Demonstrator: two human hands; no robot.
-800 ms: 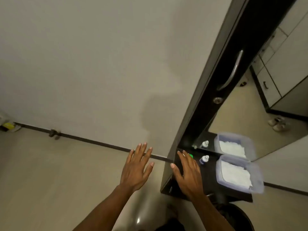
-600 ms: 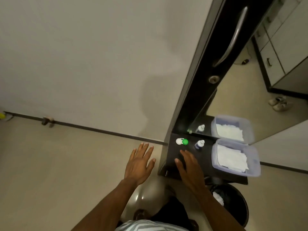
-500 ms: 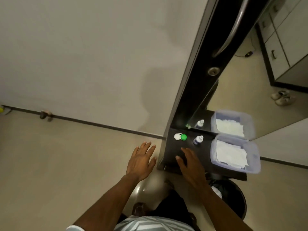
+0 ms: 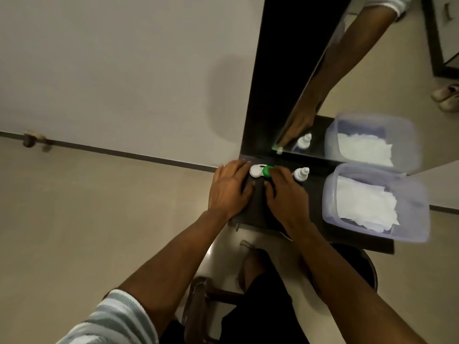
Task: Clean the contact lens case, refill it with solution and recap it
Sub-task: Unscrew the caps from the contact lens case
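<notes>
- The contact lens case sits a little right of centre in the frame, at the far end of the dark bench, close below the mirror. It shows one white cap on the left and one green cap on the right, both apparently screwed on.
- By its look it is a small, light piece of hard plastic: stiff, not fragile, but smooth enough to skid on the glossy bench or spin under a twist. It would probably be best to pin the body between the two wells with one hand and turn a cap by its rim with the other.
- The left hand lies flat on the bench at the left of the case, fingers extended and relaxed, its fingertips just beside the white cap; contact is hard to confirm, and it grips nothing.
- The right hand lies at the right of the case, fingers lightly bent, fingertips reaching the green cap and seeming to touch it. Whether it has actually pinched the cap I cannot tell.
- The case therefore lies between the two sets of fingertips, beyond both palms.
- The solution bottle, white-tipped, stands upright just right of the right hand's fingers.
- A clear plastic tub holding white tissues sits at the right end of the bench, well apart from the case.
</notes>
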